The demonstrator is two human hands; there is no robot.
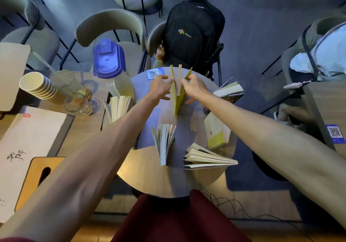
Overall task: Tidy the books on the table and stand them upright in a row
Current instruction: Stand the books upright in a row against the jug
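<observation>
Several books stand fanned open on the round wooden table (149,178). At the far side a yellow-covered book (177,95) stands upright; my left hand (161,87) grips its left cover and my right hand (194,86) grips its right cover, pages spread between them. Another book (119,108) stands open at the left edge. One with pale pages (163,141) stands near the middle. A book with a yellow band (217,132) leans at the right, one (207,157) fans open near the front right, and another (228,89) stands open at the far right.
A jug with a blue lid (109,60) stands at the far left of the table, beside glasses (78,103) and stacked paper cups (37,86). A black backpack (192,34) sits on a chair behind. A menu (28,140) lies left. A QR sticker (154,73) marks the far edge.
</observation>
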